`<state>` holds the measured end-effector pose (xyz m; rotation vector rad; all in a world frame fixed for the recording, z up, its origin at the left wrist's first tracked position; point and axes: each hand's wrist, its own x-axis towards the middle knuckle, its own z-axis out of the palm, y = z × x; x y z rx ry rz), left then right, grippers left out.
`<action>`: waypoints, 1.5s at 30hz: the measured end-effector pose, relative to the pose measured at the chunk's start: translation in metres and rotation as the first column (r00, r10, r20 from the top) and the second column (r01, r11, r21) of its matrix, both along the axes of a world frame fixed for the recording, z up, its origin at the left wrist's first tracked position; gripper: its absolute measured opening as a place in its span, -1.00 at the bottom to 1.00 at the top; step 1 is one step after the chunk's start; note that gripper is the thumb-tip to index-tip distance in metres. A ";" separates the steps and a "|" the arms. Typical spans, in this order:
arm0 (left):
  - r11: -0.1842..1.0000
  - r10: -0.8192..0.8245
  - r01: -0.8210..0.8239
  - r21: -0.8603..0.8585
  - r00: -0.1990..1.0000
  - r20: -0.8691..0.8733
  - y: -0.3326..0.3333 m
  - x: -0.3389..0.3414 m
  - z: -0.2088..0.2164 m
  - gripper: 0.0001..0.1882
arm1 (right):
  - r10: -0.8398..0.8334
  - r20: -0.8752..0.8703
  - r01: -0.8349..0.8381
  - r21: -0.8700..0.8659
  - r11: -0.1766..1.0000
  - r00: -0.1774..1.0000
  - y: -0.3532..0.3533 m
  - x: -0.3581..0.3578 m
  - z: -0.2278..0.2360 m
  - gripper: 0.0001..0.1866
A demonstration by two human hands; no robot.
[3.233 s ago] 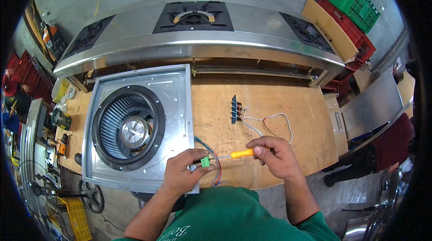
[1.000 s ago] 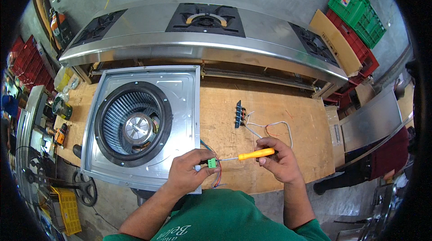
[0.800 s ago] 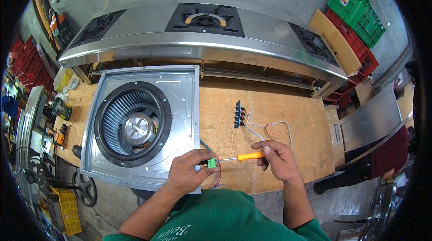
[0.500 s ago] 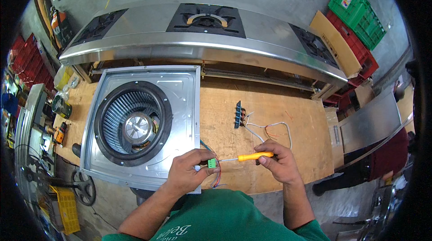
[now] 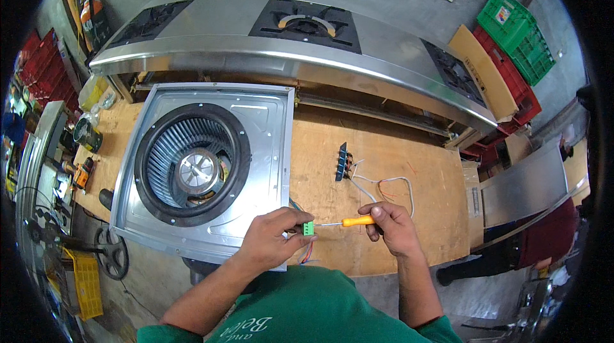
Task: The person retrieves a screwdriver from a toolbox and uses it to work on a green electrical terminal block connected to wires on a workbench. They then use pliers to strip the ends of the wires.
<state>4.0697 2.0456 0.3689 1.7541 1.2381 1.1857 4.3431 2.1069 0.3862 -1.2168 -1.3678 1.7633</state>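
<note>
My left hand pinches a small green terminal block between thumb and fingers, just off the right edge of the metal fan housing. In my right hand is a screwdriver with a yellow handle, gripped at its back end. Its thin shaft points left, and the tip reaches the terminal block's right side; whether it sits in a screw is too small to tell. Red and blue wires hang below the left hand. The housing holds a round blower wheel with a black ring.
Beyond my right hand, a dark switch panel with a white cable lies on the plywood table. A steel stove spans the back. An orange-black drill rests at left; crates stand back right. A person's dark red clothing shows at right.
The view has shifted slightly. My right hand has turned a little around the screwdriver handle, covering more of its end. The green block has rotated slightly and its face shows more upright.
</note>
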 end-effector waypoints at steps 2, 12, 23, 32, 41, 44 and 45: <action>1.000 -0.001 0.001 -0.016 1.000 0.007 0.000 -0.001 -0.001 -0.66 | -0.003 0.018 0.003 0.019 1.000 1.000 -0.001 0.000 -0.001 -0.72; 0.994 -0.011 0.019 -0.104 0.997 0.081 -0.001 -0.001 0.000 -0.64 | 0.088 -0.051 -0.061 0.385 0.921 0.995 -0.002 0.002 -0.007 -0.71; 0.991 0.050 -0.005 -0.131 0.938 0.343 -0.005 -0.003 -0.016 -0.61 | 0.038 0.434 -0.332 0.628 0.704 0.900 -0.016 -0.026 0.084 -0.80; 0.960 -0.019 0.200 -0.194 0.742 0.671 -0.006 -0.004 -0.013 -0.55 | 0.121 0.457 -0.442 0.707 0.552 0.881 -0.017 -0.026 0.112 -0.69; 0.959 -0.064 0.241 -0.147 0.693 0.718 -0.006 -0.008 -0.016 -0.57 | 0.072 0.435 -0.406 0.753 0.518 0.898 -0.016 -0.030 0.107 -0.70; 0.963 -0.031 0.207 -0.172 0.721 0.692 -0.006 -0.008 -0.016 -0.57 | 0.111 0.476 -0.449 0.693 0.564 0.873 -0.016 -0.027 0.105 -0.70; 0.967 -0.002 0.171 -0.188 0.745 0.667 -0.006 -0.007 -0.016 -0.58 | 0.113 0.469 -0.444 0.691 0.571 0.876 -0.016 -0.026 0.102 -0.70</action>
